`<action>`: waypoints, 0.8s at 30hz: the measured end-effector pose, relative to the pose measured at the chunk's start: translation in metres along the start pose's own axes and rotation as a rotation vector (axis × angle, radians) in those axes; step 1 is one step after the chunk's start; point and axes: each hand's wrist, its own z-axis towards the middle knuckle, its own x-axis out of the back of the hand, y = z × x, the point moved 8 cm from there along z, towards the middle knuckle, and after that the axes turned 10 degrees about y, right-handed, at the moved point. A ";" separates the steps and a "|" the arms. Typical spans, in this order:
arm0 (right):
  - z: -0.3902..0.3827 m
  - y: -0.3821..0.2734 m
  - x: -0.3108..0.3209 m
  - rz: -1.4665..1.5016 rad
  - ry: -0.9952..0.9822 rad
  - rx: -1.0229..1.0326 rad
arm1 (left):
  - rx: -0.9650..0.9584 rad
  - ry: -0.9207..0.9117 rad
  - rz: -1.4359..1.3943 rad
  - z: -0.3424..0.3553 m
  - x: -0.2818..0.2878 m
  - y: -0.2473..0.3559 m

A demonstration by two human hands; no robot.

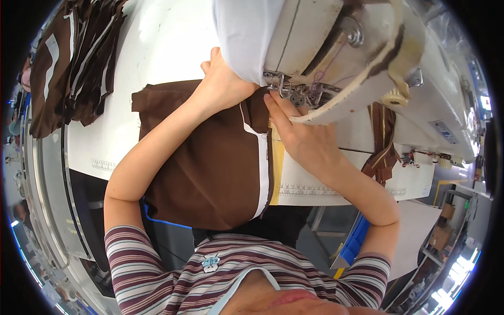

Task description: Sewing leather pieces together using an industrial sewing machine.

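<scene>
A brown fabric piece (205, 157) with a white strip along its right side lies under the sewing machine's presser foot (281, 86) and hangs over the table's front edge. My left hand (226, 81) is bent at the fabric's far edge, its outer fingers lifted and curled. A pale cloth-like shape (244, 37) hides its other fingertips, which seem to pinch the brown fabric. Close to the presser foot, my right hand (302, 131) rests with its fingers stretched out, index and middle fingertips on the fabric's edge beside a zipper (270, 121).
The machine head (362, 68) fills the upper right. Brown pieces with white strips (79, 68) hang over the table's left edge. A brown zipper strip (380, 136) lies right of my right hand. Rulers (315, 190) run along the white table's front (302, 173); a blue bin (357, 239) is below.
</scene>
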 end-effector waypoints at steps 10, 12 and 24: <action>0.000 0.092 0.047 -0.064 -0.016 -0.662 | -0.035 0.142 -0.123 -0.003 0.001 -0.013; 0.001 0.100 0.037 -0.033 0.092 -0.541 | -0.069 0.161 -0.103 0.001 -0.004 -0.009; -0.095 -0.068 0.054 0.700 -0.012 -0.227 | -0.912 0.108 0.403 -0.137 -0.016 0.081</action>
